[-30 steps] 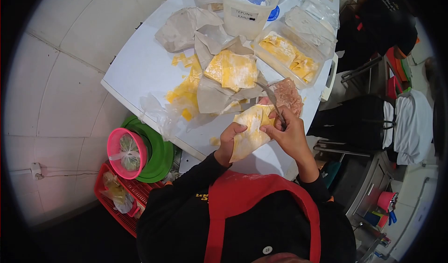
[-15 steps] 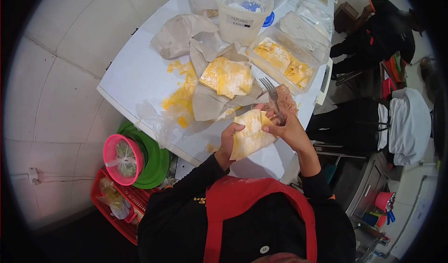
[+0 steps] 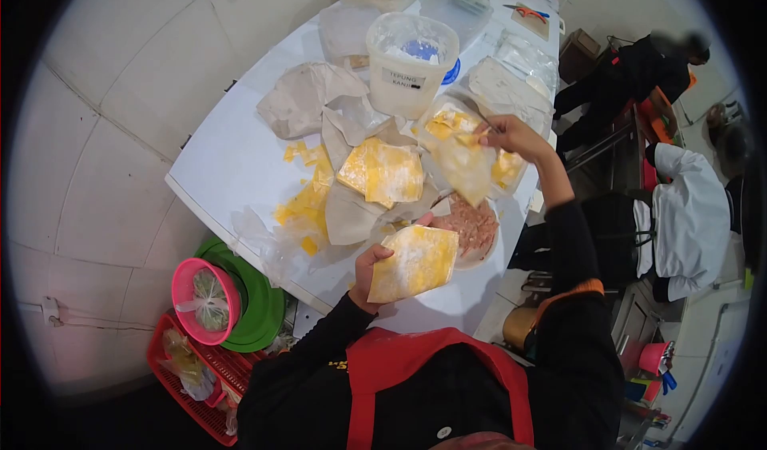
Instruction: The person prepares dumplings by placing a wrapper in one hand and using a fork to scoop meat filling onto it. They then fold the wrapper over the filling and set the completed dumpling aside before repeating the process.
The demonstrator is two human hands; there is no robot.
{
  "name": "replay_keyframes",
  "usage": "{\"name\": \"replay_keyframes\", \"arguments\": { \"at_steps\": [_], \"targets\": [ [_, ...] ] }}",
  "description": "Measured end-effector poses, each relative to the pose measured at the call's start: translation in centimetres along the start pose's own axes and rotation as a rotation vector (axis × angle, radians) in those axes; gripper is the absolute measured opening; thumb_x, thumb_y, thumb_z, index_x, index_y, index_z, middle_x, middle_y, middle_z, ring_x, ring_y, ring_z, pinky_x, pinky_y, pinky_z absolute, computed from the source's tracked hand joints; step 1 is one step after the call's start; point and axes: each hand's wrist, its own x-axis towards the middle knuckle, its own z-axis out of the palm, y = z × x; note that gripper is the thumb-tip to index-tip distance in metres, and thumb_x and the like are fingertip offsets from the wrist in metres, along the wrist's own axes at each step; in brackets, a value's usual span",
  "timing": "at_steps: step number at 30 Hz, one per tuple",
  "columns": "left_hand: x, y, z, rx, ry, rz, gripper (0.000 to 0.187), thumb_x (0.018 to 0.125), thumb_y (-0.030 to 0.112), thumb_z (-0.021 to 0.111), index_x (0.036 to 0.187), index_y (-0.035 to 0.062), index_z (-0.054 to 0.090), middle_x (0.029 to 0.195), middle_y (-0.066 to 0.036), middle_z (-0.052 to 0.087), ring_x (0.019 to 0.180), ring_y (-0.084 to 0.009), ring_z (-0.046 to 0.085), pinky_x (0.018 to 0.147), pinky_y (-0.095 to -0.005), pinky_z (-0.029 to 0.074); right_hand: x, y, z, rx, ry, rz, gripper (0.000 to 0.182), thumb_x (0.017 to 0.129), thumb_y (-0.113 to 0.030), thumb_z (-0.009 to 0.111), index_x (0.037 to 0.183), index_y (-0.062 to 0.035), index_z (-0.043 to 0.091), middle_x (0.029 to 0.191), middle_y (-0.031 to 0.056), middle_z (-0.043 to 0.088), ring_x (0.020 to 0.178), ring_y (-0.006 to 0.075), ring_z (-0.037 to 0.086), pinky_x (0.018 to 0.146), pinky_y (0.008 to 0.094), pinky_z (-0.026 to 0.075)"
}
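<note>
My left hand [image 3: 373,268] holds a stack of floured yellow sheets [image 3: 417,263] above the table's front edge. Out to the right, my right hand [image 3: 508,136] pinches a single thin pale yellow sheet [image 3: 463,166] that hangs down over the clear tub of folded yellow sheets [image 3: 506,167]. A fork [image 3: 479,114] is also in my right hand, partly hidden by the fingers. Beyond my left hand, more floured sheets [image 3: 385,170] lie on brown paper [image 3: 349,216]. A plate of pinkish minced filling [image 3: 471,226] sits between my hands.
A white tub of powder [image 3: 409,82] stands at the back of the table [image 3: 232,154]. Yellow scraps [image 3: 310,206] and a plastic bag [image 3: 260,238] lie left. A pink basket [image 3: 206,300] is beside the front edge. Two people [image 3: 623,82] are at the right.
My right hand has moved up and right, lifting a sheet away from the stack in my left hand. The filling plate is now more exposed. A person in white has come further into view.
</note>
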Motion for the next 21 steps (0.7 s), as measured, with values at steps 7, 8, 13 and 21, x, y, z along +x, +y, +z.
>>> {"name": "replay_keyframes", "arguments": {
  "at_steps": [7, 8, 13, 21],
  "targets": [
    [-1.6, 2.3, 0.4, 0.071, -0.007, 0.103, 0.089, 0.069, 0.027, 0.05, 0.146, 0.0063, 0.009, 0.147, -0.019, 0.02, 0.134, -0.032, 0.027, 0.109, -0.0424, 0.025, 9.5, 7.9, -1.9, -0.179, 0.017, 0.065, 0.016, 0.078, -0.014, 0.069, 0.092, -0.0072, 0.066, 0.068, -0.004, 0.056, 0.058, 0.0039, 0.045, 0.051, 0.0209, 0.034],
    [-1.9, 2.5, 0.2, 0.065, 0.003, 0.117, 0.089, 0.069, 0.027, 0.05, 0.146, 0.0065, 0.009, 0.147, -0.019, 0.02, 0.134, -0.0319, 0.027, 0.109, -0.0424, 0.025, 10.0, 8.5, -1.7, -0.233, 0.054, -0.038, 0.018, 0.076, -0.016, 0.071, 0.089, -0.0056, 0.065, 0.068, -0.004, 0.056, 0.061, 0.005, 0.046, 0.054, 0.0228, 0.035],
    [-1.7, 2.3, 0.5, 0.075, 0.018, 0.133, 0.09, 0.069, 0.027, 0.05, 0.146, 0.0074, 0.009, 0.148, -0.019, 0.02, 0.134, -0.0317, 0.027, 0.109, -0.0421, 0.025, 9.9, 10.8, -0.7, -0.287, 0.275, -0.038, 0.025, 0.073, -0.024, 0.073, 0.089, -0.0076, 0.064, 0.073, 0.003, 0.061, 0.068, 0.012, 0.054, 0.061, 0.0274, 0.042],
    [-1.1, 1.9, 0.5, 0.065, 0.032, 0.078, 0.09, 0.068, 0.027, 0.05, 0.146, 0.0091, 0.01, 0.148, -0.02, 0.019, 0.134, -0.0338, 0.026, 0.109, -0.0433, 0.026, 5.7, 8.3, -1.2, -0.502, 0.431, -0.003, 0.036, 0.073, -0.033, 0.072, 0.096, -0.0059, 0.062, 0.077, 0.0094, 0.063, 0.073, 0.0205, 0.061, 0.067, 0.0322, 0.047]
  ]
}}
